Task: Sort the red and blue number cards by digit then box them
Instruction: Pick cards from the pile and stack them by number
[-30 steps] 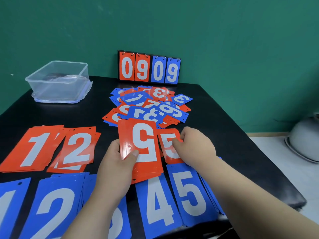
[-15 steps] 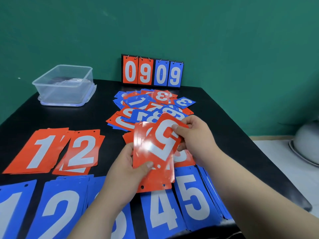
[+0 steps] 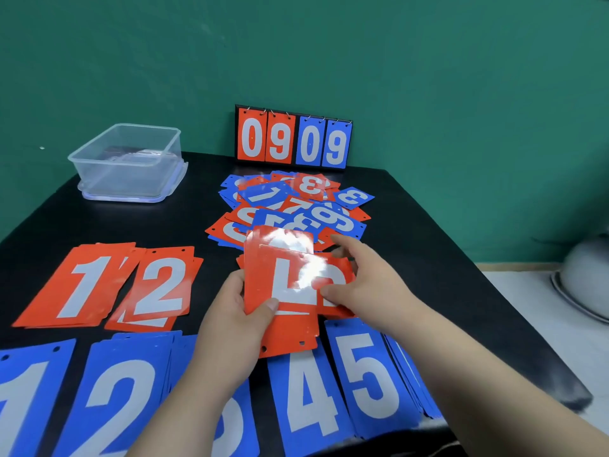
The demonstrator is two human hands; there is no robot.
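A stack of red number cards [image 3: 286,331] was held just above the bench [image 3: 428,258], near its front middle, its top digit partly washed out by glare. The stack was clamped in the grip of the left hand [image 3: 237,311], with the thumb laid across the face and the fingers curled behind the left edge. A further red card [image 3: 342,275] was overlapped with the right edge of the stack, and the thumb of the right hand [image 3: 372,285] was laid on it. Whether that grip was closed on the card or only rested there could not be told. Blue piles of 4 [image 3: 309,397] and 5 [image 3: 369,374] were laid just in front of the stack, with blue 2 [image 3: 115,400] and blue 1 [image 3: 26,407] further left. Red piles of 1 [image 3: 79,285] and 2 [image 3: 161,285] were set side by side to the left. A mixed heap of red and blue cards [image 3: 296,206] was spread behind the hands. A clear plastic box [image 3: 128,163] was placed at the far left corner, and a flip scoreboard [image 3: 293,140] showing 0909 was stood against the green wall.
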